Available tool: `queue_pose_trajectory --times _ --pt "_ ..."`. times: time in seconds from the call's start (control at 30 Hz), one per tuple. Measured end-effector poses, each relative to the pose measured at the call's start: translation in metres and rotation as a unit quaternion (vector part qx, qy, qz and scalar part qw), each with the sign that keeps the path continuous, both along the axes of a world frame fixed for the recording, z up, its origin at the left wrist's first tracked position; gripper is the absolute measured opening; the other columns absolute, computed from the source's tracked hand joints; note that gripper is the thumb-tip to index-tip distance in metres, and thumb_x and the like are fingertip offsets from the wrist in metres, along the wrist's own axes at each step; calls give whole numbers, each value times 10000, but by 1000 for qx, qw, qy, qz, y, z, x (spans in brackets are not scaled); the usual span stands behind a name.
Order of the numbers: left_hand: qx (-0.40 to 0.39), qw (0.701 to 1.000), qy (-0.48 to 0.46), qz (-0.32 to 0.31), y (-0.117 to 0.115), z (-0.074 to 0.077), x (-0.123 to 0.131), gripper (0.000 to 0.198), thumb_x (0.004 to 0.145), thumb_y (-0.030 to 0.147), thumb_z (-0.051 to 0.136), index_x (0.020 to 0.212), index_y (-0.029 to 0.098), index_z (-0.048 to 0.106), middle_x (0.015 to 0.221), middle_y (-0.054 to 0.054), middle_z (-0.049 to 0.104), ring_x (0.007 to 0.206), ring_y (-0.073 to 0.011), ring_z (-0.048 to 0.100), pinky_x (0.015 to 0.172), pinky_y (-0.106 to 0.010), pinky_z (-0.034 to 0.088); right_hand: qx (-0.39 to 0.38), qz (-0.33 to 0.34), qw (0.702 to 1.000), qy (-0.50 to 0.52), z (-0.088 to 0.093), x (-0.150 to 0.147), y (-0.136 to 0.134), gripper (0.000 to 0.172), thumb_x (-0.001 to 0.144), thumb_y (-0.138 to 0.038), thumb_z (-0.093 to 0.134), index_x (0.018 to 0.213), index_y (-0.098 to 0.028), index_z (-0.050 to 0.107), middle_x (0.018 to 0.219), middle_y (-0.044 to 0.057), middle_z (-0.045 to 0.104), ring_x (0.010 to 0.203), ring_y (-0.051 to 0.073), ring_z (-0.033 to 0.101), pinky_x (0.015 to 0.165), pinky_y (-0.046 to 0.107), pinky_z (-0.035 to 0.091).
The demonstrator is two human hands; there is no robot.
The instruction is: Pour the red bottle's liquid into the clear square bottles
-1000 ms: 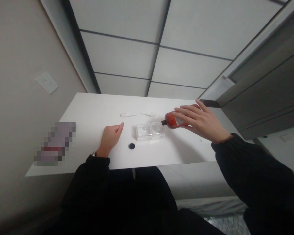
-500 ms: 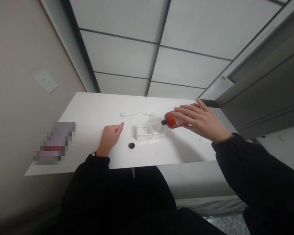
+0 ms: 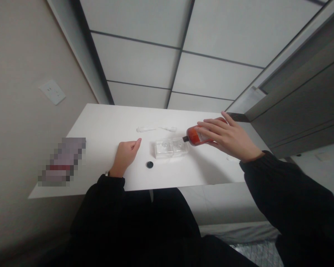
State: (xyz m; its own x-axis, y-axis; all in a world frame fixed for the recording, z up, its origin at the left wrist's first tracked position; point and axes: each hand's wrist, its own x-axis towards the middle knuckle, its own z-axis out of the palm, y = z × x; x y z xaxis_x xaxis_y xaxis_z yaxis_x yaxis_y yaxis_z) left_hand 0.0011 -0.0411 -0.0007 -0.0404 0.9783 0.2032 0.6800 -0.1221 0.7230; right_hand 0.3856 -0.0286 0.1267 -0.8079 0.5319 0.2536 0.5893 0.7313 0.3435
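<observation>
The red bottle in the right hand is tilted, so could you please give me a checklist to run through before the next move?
1. Right hand grasping the red bottle: ok.
2. Bottle's dark neck at the right end of the clear container: ok; whether they touch, cannot tell.
3. Bottle uncapped: cannot tell.
4. Container steadied by the left hand: not ok; that hand is curled, apart from it.
5. Small round black item apart from the container: ok.
6. Liquid inside the container: cannot tell.
</observation>
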Motion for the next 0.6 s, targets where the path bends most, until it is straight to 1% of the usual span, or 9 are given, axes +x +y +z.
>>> queue_pose_trajectory --times 0.1,0.23,0.37,0.47,0.6 --pt "1 1000 0 -1 0 0 1 584 959 479 469 480 288 195 574 36 178 560 -138 219 607 -338 158 5 1 1000 -2 0 0 0 611 1027 -173 630 1602 -290 459 1537 91 639 1359 322 647 1222 653 396" --pt "1 1000 1 -1 0 1 1 571 960 477 459 503 274 183 591 38 165 564 -133 213 609 -337 154 20 3 1000 -13 -1 2 1 559 1044 -231 627 1582 -261 476 1533 97 643 1349 323 650 1222 653 395" --pt "1 1000 3 -1 -1 1 2 559 959 469 462 527 261 176 589 36 172 562 -129 224 605 -342 160 11 -6 1000 -10 -3 4 1 618 1026 -248 652 1604 -292 440 1552 79 628 1359 321 641 1234 655 378" --pt "3 1000 5 -1 -1 2 2 549 960 461 457 540 258 166 580 36 174 559 -130 224 603 -347 163 0 -15 1000 0 -6 6 0 667 998 -221 676 1614 -280 428 1556 91 623 1363 327 638 1236 644 383" --pt "9 1000 9 -2 0 1 3 557 962 444 466 536 255 161 566 39 176 553 -127 217 603 -349 160 -18 -27 998 48 -13 7 -2 723 953 -206 727 1614 -269 441 1534 112 640 1352 344 649 1247 653 372"
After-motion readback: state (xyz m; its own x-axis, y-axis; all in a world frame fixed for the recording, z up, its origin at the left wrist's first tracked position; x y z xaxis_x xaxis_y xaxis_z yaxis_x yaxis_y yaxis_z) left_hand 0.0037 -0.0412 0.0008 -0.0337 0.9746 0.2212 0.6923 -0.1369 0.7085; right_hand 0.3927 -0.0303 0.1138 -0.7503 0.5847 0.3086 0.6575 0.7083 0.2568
